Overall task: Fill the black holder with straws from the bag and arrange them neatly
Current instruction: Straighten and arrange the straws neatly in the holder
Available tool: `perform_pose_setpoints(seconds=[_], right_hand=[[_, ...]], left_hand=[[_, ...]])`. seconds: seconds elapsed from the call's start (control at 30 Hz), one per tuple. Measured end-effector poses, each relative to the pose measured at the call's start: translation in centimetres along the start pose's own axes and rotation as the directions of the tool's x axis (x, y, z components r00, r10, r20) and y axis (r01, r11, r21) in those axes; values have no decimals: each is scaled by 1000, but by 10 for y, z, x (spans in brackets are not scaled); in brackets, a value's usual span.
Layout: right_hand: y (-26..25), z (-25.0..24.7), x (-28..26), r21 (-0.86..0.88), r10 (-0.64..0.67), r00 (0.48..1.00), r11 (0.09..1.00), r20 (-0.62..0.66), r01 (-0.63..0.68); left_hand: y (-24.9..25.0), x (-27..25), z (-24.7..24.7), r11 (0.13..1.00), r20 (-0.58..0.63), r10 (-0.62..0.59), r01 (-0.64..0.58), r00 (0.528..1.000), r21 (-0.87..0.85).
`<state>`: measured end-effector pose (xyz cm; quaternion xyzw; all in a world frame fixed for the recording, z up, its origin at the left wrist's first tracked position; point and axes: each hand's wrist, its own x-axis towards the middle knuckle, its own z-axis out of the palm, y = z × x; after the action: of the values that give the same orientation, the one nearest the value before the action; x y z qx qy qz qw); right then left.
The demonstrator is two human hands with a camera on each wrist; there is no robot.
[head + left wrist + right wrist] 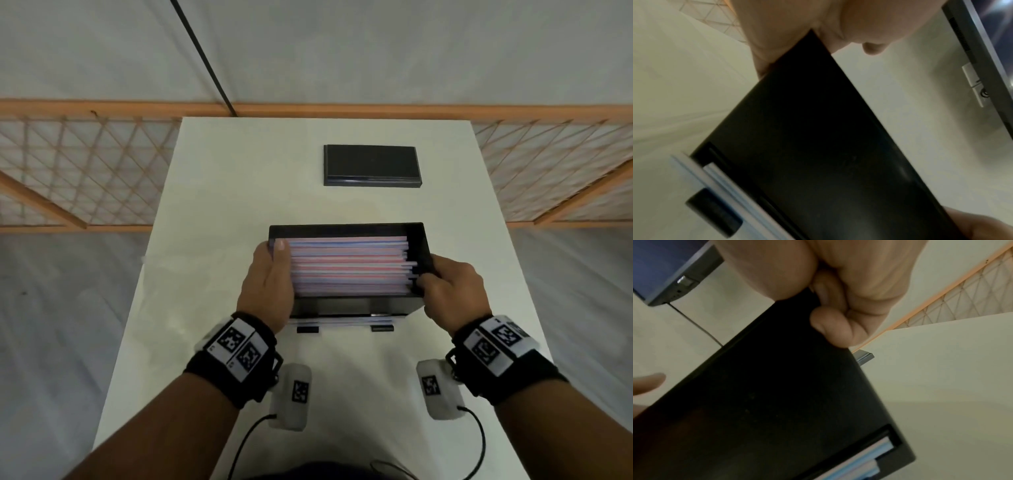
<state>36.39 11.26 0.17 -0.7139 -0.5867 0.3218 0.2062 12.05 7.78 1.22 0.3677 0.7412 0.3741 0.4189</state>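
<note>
The black holder [342,306] sits at the middle of the white table [239,192], packed with red, white and blue straws [349,267] lying lengthwise. A few straw ends stick out unevenly at the right. More straws [342,321] show in the slot at its front base. My left hand [270,277] grips the holder's left end, thumb over the wall onto the straws. My right hand [448,291] grips the right end with curled fingers. The wrist views show the holder's dark wall [818,146] [766,394], my left hand [797,24] and my right hand [849,288]. No bag is in view.
A flat black lid [371,165] lies at the far right of the table. A wooden lattice fence [85,171] runs behind the table on both sides. A thin black pole [205,58] slants down to the table's far edge. A monitor [982,48] shows in the wrist views.
</note>
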Motion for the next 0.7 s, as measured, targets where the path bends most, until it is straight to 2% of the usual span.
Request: perform_pose_setpoints(seconds=[0.1, 0.17, 0.2, 0.27, 0.33, 0.4, 0.5, 0.57, 0.6, 0.63, 0.7], right_hand=[[5, -2, -1, -23, 45, 995, 999, 89, -43], [6, -2, -1, -59, 66, 989, 997, 135, -59], [5, -3, -1, -116, 52, 992, 992, 115, -39], [-1, -9, 0, -226, -51, 998, 973, -30, 42], [-16, -15, 1, -180, -146, 977, 977, -156, 117], [-27, -16, 7, -88, -128, 975, 990, -182, 113], [-25, -15, 15, -48, -39, 980, 998, -196, 30], [-20, -15, 13, -124, -34, 985, 992, -172, 13], [-21, -14, 7, -175, -92, 985, 982, -149, 65], [-24, -10, -2, -214, -207, 971, 960, -119, 179], [-32, 1, -26, -269, -451, 892, 857, 18, 439]], left_hand=[[-2, 7, -3, 999, 25, -25, 24, 999, 34], [-4, 14, -6, 998, 1, -49, 49, 999, 36], [-5, 17, -7, 999, -32, -39, 40, 999, 33], [-4, 20, -10, 1000, -166, 29, -27, 986, 12], [1, 20, -12, 989, -283, 114, -137, 952, -64], [5, 22, -12, 975, -306, 123, -172, 944, -139], [3, 31, -11, 993, -238, 47, -70, 970, -90], [-7, 37, -10, 998, -79, -13, 18, 997, 61], [-14, 38, -8, 989, 8, -23, 21, 1000, 148], [-19, 37, -6, 977, 68, -9, -6, 998, 212], [-25, 34, -1, 966, 76, 44, -62, 996, 251]])
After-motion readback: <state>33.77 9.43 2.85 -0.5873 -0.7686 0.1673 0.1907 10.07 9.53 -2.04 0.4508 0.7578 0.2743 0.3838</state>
